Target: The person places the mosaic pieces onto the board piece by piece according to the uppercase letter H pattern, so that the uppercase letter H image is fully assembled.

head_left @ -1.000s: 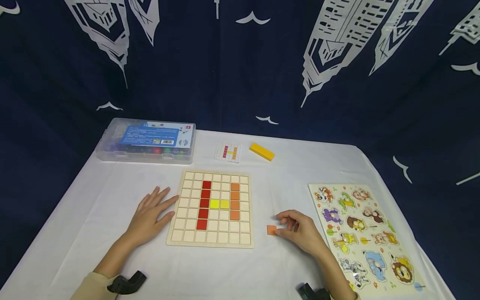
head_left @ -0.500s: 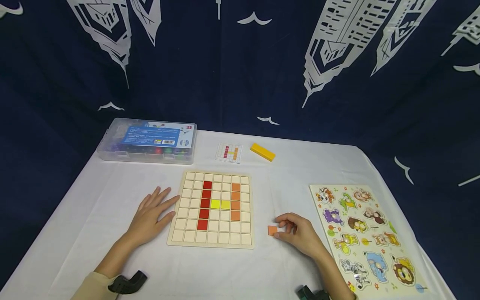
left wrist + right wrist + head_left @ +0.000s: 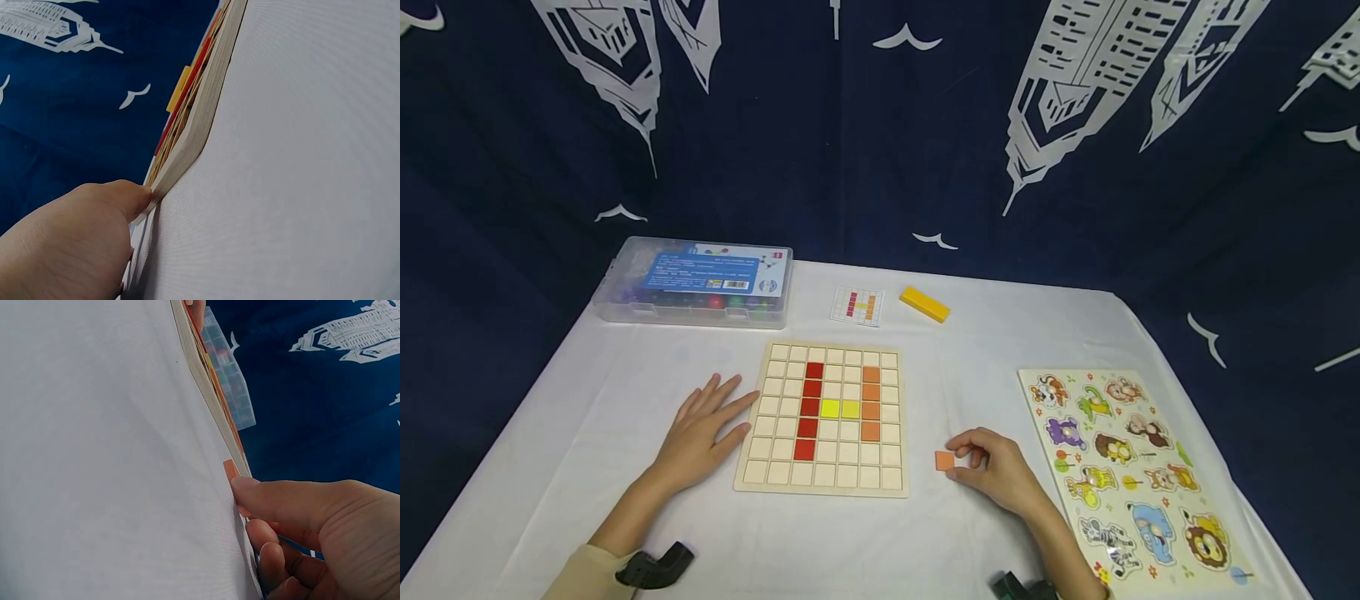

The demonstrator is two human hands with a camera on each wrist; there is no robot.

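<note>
A square wooden grid board (image 3: 745,483) lies on the white table, with a column of red tiles (image 3: 809,407), two yellow tiles (image 3: 839,408) and a column of orange tiles (image 3: 870,404) set in it. My left hand (image 3: 700,437) rests flat at the board's left edge, fingers spread; its thumb (image 3: 134,197) touches the board's side in the left wrist view. To the right of the board, a single orange tile (image 3: 943,461) is on the cloth. My right hand (image 3: 996,471) pinches its right side between thumb and index finger; the thumb (image 3: 250,494) overlaps the tile in the right wrist view.
Behind the board are a clear plastic case (image 3: 700,317), a small pattern card (image 3: 857,306) and a yellow bar (image 3: 924,304). An animal picture board (image 3: 1138,479) lies at the right. A dark patterned curtain (image 3: 820,150) hangs behind the table.
My right index finger has come down and in toward the loose orange tile, and the thumb has shifted slightly at its edge. The tile and my left hand stay in place.
</note>
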